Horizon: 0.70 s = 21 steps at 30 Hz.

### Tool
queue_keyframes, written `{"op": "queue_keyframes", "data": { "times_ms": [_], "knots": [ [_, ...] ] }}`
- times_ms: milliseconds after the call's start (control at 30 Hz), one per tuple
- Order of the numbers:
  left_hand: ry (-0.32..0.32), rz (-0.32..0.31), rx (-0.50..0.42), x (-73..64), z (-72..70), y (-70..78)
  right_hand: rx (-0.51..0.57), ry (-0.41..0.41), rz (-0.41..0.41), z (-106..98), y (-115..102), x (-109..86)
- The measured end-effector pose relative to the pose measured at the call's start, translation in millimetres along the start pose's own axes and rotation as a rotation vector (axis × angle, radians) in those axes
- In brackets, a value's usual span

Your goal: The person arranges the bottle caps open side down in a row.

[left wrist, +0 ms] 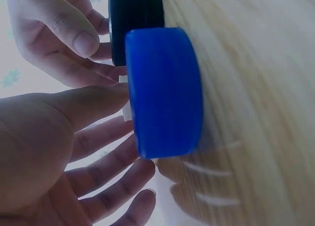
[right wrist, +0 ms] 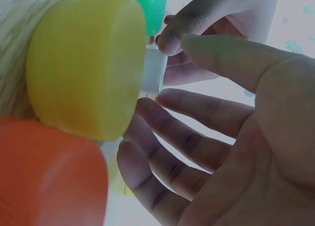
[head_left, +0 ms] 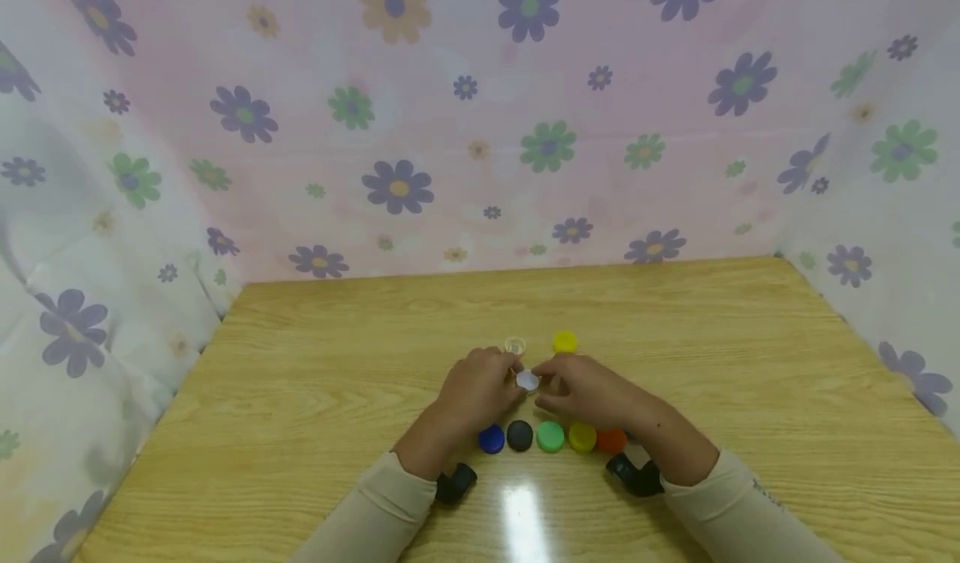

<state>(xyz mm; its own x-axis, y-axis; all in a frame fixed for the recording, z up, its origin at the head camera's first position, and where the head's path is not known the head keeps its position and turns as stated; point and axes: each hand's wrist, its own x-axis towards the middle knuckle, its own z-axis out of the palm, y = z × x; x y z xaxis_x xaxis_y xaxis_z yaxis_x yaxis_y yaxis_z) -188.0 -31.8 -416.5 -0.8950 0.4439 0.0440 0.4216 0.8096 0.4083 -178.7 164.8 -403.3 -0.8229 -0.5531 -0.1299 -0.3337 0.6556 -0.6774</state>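
Observation:
Between the two hands, near the middle of the table, is a small white round cap (head_left: 527, 380). My left hand (head_left: 480, 389) pinches it at its left edge with thumb and forefinger; in the left wrist view a blue cap (left wrist: 165, 93) hides part of this grip. On the other side is my right hand (head_left: 588, 389), its forefinger tip right at the cap's edge. The right wrist view shows that hand's thumb apart from the white cap (right wrist: 153, 71), and its other fingers loosely bent with nothing in them.
Nearer the body runs a row of round caps: blue (head_left: 491, 439), black (head_left: 520, 436), green (head_left: 551, 437), yellow (head_left: 582, 438) and orange (head_left: 611, 440). Beyond the hands lie a clear round piece (head_left: 515, 345) and another yellow cap (head_left: 565, 342). Flowered cloth (head_left: 465, 129) surrounds the wooden table (head_left: 337, 338).

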Motion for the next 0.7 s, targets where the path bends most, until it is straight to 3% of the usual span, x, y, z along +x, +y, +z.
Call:
{"op": "queue_keyframes", "data": {
  "times_ms": [433,700],
  "knots": [
    [-0.008,0.048,0.005,-1.5,1.6,-0.1,0.052,0.002,0.011,1.1,-1.7,-2.3],
    [0.010,0.048,-0.035,-2.3,-11.1,3.8,0.041,0.139,0.012,-7.7,-5.8,-4.6]
  ]
}}
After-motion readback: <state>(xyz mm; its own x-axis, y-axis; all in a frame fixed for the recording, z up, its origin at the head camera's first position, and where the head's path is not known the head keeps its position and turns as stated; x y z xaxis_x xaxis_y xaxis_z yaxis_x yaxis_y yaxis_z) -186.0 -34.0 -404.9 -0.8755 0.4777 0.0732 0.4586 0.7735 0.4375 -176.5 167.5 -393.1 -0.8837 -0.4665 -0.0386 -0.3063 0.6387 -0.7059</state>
